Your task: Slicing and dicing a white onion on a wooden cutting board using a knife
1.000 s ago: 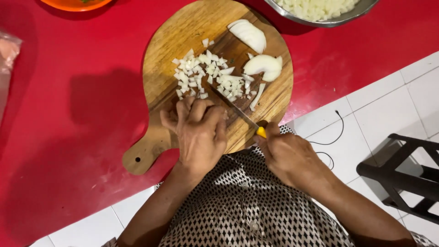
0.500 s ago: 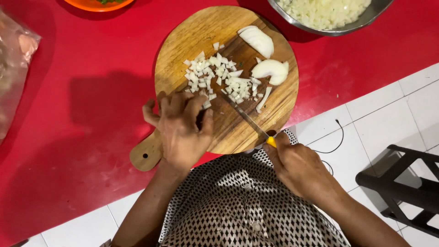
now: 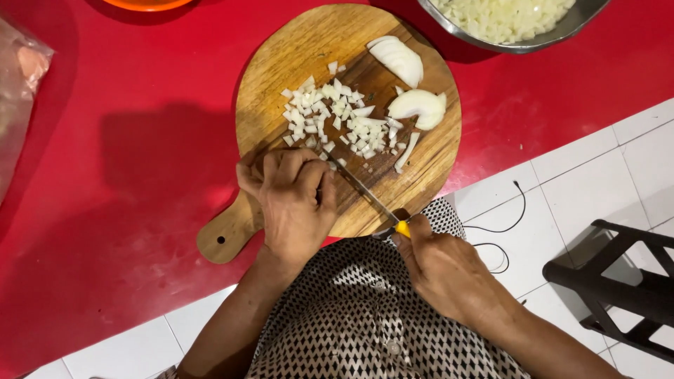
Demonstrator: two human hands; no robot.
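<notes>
Knife [image 3: 365, 191]: thin blade lying diagonally across the lower part of the board, tip toward the left hand, yellow handle at the board's lower right edge. Held by the right hand [image 3: 446, 270], fingers closed tight around the handle, just below centre of frame.

Left hand [image 3: 291, 200]: palm down on the lower left part of the board, fingers curled and bunched over the blade's far end; whatever lies beneath them is hidden.

Diced onion [image 3: 337, 119]: loose pile of small white cubes at the board's centre, just above the left hand.

Onion pieces, uncut: one wedge [image 3: 399, 60] at the board's upper right, a second [image 3: 418, 105] below it by the right rim, and a thin sliver [image 3: 407, 152] lower still.

Cutting board [image 3: 281, 63]: round, wooden, with a short holed handle pointing to the lower left; centre of frame.

Table [image 3: 105, 140]: red surface, carrying the board.

Metal bowl [image 3: 519, 43]: upper right corner, filled with chopped onion.

Orange dish [image 3: 144, 4]: top edge, partly cut off.

Plastic bag [image 3: 21, 84]: left edge, clear.

Floor [image 3: 597, 182]: white tiles, lower right, with a thin black cable [image 3: 505, 224] and a dark stool [image 3: 625, 281].
</notes>
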